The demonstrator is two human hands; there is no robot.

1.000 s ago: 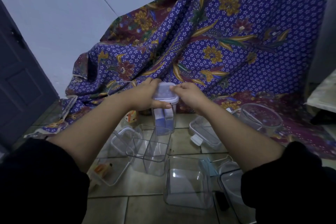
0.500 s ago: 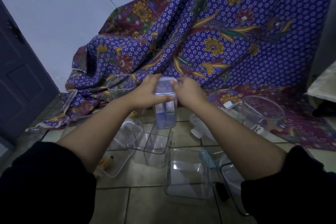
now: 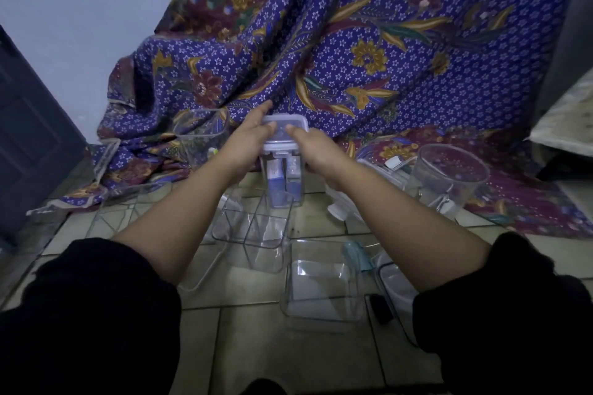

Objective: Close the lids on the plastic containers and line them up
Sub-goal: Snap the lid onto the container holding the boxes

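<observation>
A tall clear plastic container [image 3: 284, 183] stands on the tiled floor in the middle, with a white clip lid [image 3: 284, 135] on top. My left hand [image 3: 250, 141] grips the lid's left side, thumb on top. My right hand [image 3: 313, 151] holds the right side, its thumb pressed on the lid. Nearer me lie a divided clear container [image 3: 256, 231] and an open square container [image 3: 322, 282], both without lids. A round clear container [image 3: 449, 176] stands open at the right. Another open container [image 3: 200, 135] stands behind my left hand.
A purple flowered cloth [image 3: 369, 51] hangs behind and spreads onto the floor [image 3: 250, 330]. A dark door [image 3: 29, 138] is at the left. Loose lids [image 3: 340, 202] lie under my right forearm, and a further container [image 3: 394, 285] sits at the lower right.
The view has tilted, so the container sits higher and farther in frame. Both hands have shifted from the lid's near edge onto its sides and top.
</observation>
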